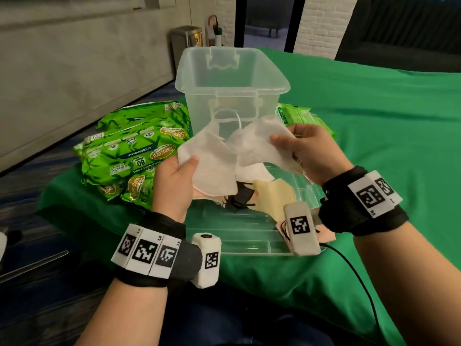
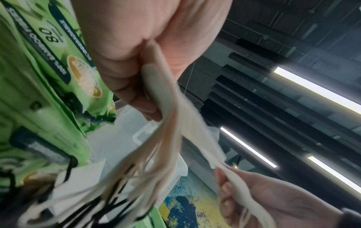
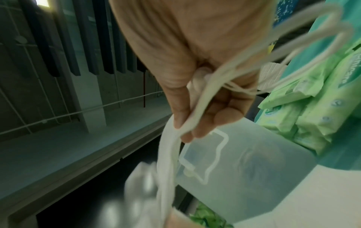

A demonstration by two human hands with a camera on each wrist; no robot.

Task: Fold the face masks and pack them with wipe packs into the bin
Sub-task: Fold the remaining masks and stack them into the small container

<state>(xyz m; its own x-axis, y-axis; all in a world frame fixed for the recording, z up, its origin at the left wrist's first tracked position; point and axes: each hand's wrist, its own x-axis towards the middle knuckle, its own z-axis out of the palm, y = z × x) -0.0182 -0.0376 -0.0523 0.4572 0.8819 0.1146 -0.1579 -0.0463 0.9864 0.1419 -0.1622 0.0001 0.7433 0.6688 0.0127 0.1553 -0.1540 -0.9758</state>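
Both forearms are bare. Just behind the left hand (image 1: pixel 172 186) sits a black wrist strap (image 1: pixel 159 248) carrying a row of white blocks printed with black square codes, and a white camera pod (image 1: pixel 207 260) on its inner side. Behind the right hand (image 1: pixel 314 156) is a matching black band (image 1: pixel 359 208) with white coded blocks, a white pod (image 1: pixel 300 228) and a black cable (image 1: pixel 359 278) trailing back from it.

Head view: high, looks forward and down over green-covered table (image 1: pixel 374 121), both wrists in frame. Left wrist view: very close, low, looks up along left hand (image 2: pixel 136 50) toward ceiling. Right wrist view: very close, along right hand (image 3: pixel 195 61). All three share white mask (image 1: pixel 217 158) and clear bin (image 1: pixel 232 81).
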